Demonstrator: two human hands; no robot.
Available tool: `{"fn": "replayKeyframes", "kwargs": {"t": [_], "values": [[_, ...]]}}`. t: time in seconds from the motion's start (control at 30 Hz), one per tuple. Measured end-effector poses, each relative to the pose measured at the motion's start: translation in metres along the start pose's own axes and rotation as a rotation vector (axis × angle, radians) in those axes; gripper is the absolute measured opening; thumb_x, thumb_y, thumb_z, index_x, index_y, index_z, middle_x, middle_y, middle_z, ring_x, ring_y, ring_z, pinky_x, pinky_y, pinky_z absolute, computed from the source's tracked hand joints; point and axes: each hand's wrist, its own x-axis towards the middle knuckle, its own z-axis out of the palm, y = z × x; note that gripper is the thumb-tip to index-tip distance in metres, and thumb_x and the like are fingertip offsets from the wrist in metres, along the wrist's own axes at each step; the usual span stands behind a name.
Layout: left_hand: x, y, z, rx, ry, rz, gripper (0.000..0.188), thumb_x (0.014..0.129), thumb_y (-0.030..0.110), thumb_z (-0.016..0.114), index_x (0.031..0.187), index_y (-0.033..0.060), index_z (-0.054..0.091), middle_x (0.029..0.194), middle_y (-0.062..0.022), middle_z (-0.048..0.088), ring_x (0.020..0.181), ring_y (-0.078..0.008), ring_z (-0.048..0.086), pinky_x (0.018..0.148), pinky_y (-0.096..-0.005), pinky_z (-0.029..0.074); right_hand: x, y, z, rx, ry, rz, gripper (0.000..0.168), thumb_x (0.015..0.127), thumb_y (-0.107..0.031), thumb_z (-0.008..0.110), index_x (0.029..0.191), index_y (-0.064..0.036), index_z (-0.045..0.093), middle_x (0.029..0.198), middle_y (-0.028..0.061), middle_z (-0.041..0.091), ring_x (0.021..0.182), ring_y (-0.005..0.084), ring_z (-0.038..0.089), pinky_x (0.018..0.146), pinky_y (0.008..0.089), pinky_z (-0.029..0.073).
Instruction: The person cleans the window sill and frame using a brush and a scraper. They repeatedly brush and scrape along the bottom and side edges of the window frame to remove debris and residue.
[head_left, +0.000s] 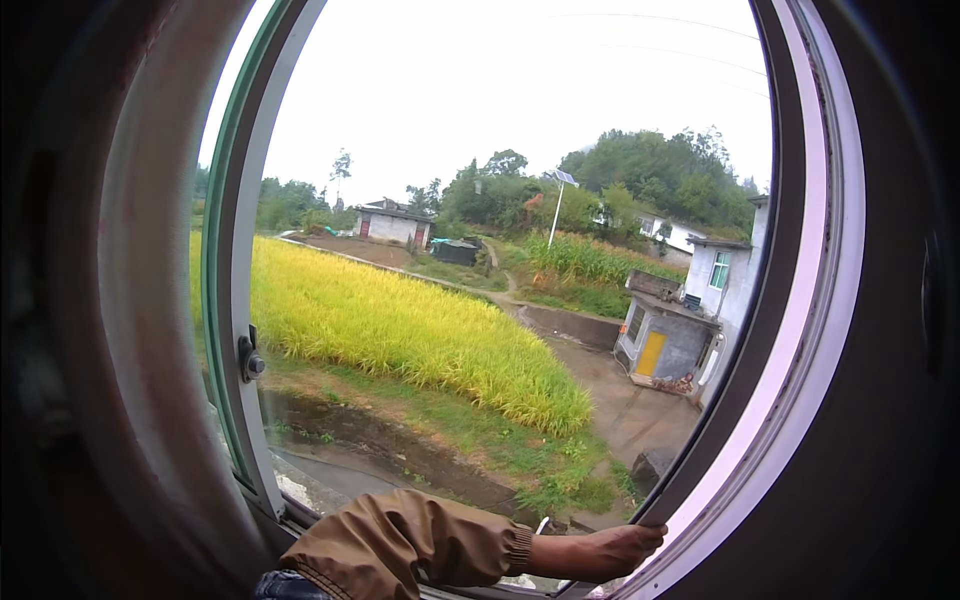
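My left hand (611, 551) reaches across from the lower left, in a brown sleeve (442, 532) with a ribbed elastic cuff. Its fingers are closed around the dark upright window frame (757, 360) near its lower right corner. Part of the frame is hidden behind the hand. To the right of that upright runs the pale outer window frame (832, 300) with a track along it. On the left stands a sliding glass sash with a grey metal stile (247, 225) and a latch (252, 361). My right hand is out of view.
A pale wall reveal (157, 300) borders the window on the left; dark surfaces lie at both sides. Outside are a yellow crop field (405, 322), a paved path (600, 390), a grey building with a yellow door (650, 354) and a solar street lamp (556, 206).
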Motion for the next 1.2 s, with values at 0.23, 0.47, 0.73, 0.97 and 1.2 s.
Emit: {"fn": "replayKeyframes", "kwargs": {"t": [0.23,0.47,0.73,0.97,1.2], "values": [[-0.056,-0.02,-0.057,0.141,-0.32,0.164,0.032,0.098,0.023,0.048,0.095,-0.0049,0.063,0.098,-0.0117,0.061,0.098,-0.0242,0.057,0.097,-0.0278,0.042,0.004,0.026,-0.005,0.11,-0.095,-0.083,0.015,0.097,-0.019,0.054,0.088,-0.007,0.056,0.086,0.0052,0.065,0.072,0.0111,0.058,0.063,0.0241,0.047],[-0.12,-0.045,-0.115,1.245,-0.38,0.472,0.022,0.096,0.026,0.056,0.086,0.0063,0.061,0.083,-0.0029,0.058,0.084,-0.0134,0.057,0.08,-0.0193,0.044,-0.005,0.019,0.014,0.04,-0.2,-0.105,0.005,0.09,0.0,0.059,0.089,-0.003,0.055,0.084,0.0147,0.065,0.072,0.0198,0.063,0.064,0.032,0.051],[-0.194,-0.076,-0.183,0.102,-0.515,0.1,0.018,0.071,0.02,0.059,0.085,0.0086,0.062,0.093,-0.0039,0.063,0.103,-0.0195,0.056,0.108,-0.0348,0.032,0.003,-0.02,0.031,-0.095,-0.236,0.021,0.006,0.09,-0.002,0.059,0.085,-0.001,0.063,0.079,0.0064,0.068,0.061,0.0074,0.051,0.057,0.0228,0.042],[-0.243,-0.085,-0.229,0.102,-0.611,-0.054,0.017,0.074,0.01,0.061,0.089,0.0042,0.064,0.092,-0.0035,0.064,0.097,-0.0151,0.061,0.105,-0.0277,0.037,0.001,0.006,0.025,-0.07,-0.299,0.096,0.007,0.091,-0.004,0.059,0.092,0.002,0.062,0.082,0.011,0.069,0.071,0.0115,0.062,0.063,0.0237,0.048],[-0.278,-0.081,-0.26,0.077,-0.729,-0.308,0.026,0.076,0.01,0.058,0.098,-0.0015,0.067,0.103,-0.0092,0.067,0.108,-0.0188,0.061,0.106,-0.0314,0.04,0.014,-0.002,0.035,-0.31,-0.462,-0.047,0.008,0.091,-0.009,0.061,0.091,-0.003,0.066,0.075,0.0049,0.07,0.059,0.0098,0.062,0.053,0.0236,0.048]]}}
